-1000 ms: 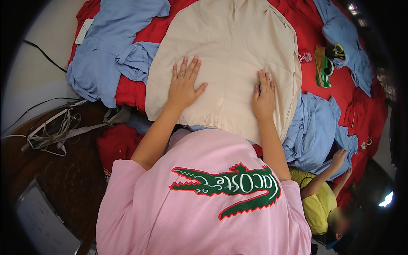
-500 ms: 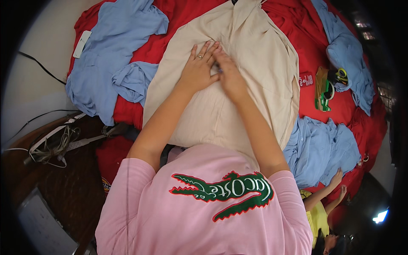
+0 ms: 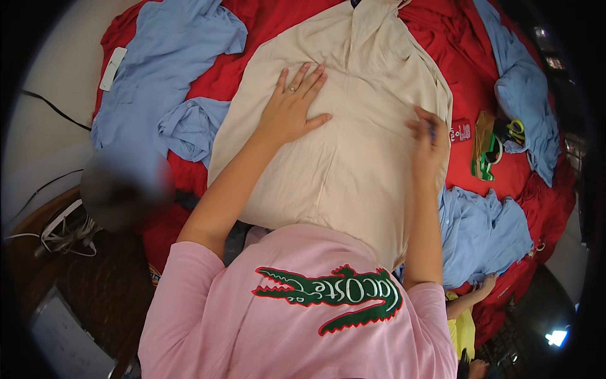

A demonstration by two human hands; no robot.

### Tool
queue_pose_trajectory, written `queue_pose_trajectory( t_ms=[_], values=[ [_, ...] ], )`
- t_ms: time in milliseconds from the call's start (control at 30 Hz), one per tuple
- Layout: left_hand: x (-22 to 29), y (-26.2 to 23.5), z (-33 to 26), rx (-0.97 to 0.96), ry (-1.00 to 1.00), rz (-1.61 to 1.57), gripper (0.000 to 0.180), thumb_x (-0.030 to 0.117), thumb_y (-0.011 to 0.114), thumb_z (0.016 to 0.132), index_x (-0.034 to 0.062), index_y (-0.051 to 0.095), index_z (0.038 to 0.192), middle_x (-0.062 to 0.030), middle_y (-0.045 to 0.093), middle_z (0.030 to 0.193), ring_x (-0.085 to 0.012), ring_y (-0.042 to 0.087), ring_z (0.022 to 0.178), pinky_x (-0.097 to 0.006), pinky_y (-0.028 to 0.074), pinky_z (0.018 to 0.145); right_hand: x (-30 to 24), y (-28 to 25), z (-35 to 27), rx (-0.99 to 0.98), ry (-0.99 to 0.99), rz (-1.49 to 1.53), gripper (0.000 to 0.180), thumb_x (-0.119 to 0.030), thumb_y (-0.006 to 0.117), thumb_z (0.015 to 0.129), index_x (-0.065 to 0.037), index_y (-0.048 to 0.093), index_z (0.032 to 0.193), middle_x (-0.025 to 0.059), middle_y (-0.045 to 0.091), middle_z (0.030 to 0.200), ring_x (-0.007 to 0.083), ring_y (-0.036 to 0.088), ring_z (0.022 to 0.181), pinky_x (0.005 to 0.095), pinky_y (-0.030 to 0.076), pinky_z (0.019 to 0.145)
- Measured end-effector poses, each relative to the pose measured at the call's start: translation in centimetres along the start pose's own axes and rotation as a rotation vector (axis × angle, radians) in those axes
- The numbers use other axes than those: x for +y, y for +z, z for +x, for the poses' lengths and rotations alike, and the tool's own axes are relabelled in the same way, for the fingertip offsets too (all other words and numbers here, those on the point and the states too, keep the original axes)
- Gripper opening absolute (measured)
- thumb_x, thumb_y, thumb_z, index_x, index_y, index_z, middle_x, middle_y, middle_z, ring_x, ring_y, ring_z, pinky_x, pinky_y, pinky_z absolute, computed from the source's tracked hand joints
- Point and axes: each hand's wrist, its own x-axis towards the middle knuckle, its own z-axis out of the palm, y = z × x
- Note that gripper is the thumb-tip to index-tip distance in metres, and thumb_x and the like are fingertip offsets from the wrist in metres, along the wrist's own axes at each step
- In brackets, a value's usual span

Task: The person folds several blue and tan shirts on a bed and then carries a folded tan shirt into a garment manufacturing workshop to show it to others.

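A large beige cloth garment (image 3: 360, 164) with a seam down its middle is spread in front of me, gathered into folds at its far end. My left hand (image 3: 293, 107) lies flat on its left part, fingers stretched and apart, a ring on one of them. Over the garment's right side is my right hand (image 3: 429, 142), its fingers loosely bent, apart and blurred by motion. A small dark blue spot shows at those fingers, too smeared to name. Nothing else shows in either hand.
Red cloth (image 3: 435, 38) lies underneath. Light blue shirts lie left (image 3: 151, 69) and right (image 3: 483, 230). A red packet (image 3: 460, 131), green-and-gold wrapper (image 3: 483, 148) and yellow-handled scissors (image 3: 516, 129) sit at right. Cables (image 3: 69, 230) hang left; another person's arm (image 3: 470, 300) shows lower right.
My right hand has left my left hand's side and swung right, toward the garment's right edge. The left hand stays flat. A dark blur has appeared at lower left.
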Motion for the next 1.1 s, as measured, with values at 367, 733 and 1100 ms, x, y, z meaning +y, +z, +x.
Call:
queue_pose_trajectory(
  t_ms=[367, 733, 1100],
  values=[
    [1.1, 2.2, 6.9, 0.111, 0.021, -0.108, 0.063, 0.039, 0.073, 0.085, 0.0244, 0.055, 0.143, -0.0055, 0.040, 0.158, -0.0325, 0.023, 0.153, -0.064, 0.012, 0.120, 5.0, -11.6, 3.6, -0.118, -0.213, -0.941, 0.064, 0.005, 0.057, 0.078, -0.019, 0.058, 0.137, 0.0053, 0.055, 0.143, 0.0326, 0.066, 0.112, 0.0472, 0.056, 0.083],
    [-0.8, 0.3, 10.8, 0.116, -0.141, -0.352, 0.050, 0.030, 0.079, 0.079, 0.0190, 0.070, 0.127, -0.0039, 0.059, 0.136, -0.0259, 0.045, 0.137, -0.056, 0.023, 0.116, 10.5, -14.2, 4.5, 0.289, -0.142, -0.494, 0.063, -0.006, 0.075, 0.079, -0.004, 0.049, 0.136, 0.0159, 0.057, 0.126, 0.0289, 0.065, 0.102, 0.0344, 0.053, 0.091],
    [4.0, -0.4, 18.1, 0.478, -0.178, -0.569, 0.030, 0.013, 0.073, 0.086, 0.0084, 0.073, 0.116, -0.0033, 0.067, 0.096, -0.0204, 0.064, 0.087, -0.035, 0.051, 0.079, 9.5, -14.9, 4.3, 0.444, 0.048, -0.012, 0.059, -0.005, 0.074, 0.088, 0.000, 0.047, 0.140, 0.0059, 0.063, 0.115, 0.0079, 0.058, 0.086, 0.0215, 0.045, 0.067]
  ],
)
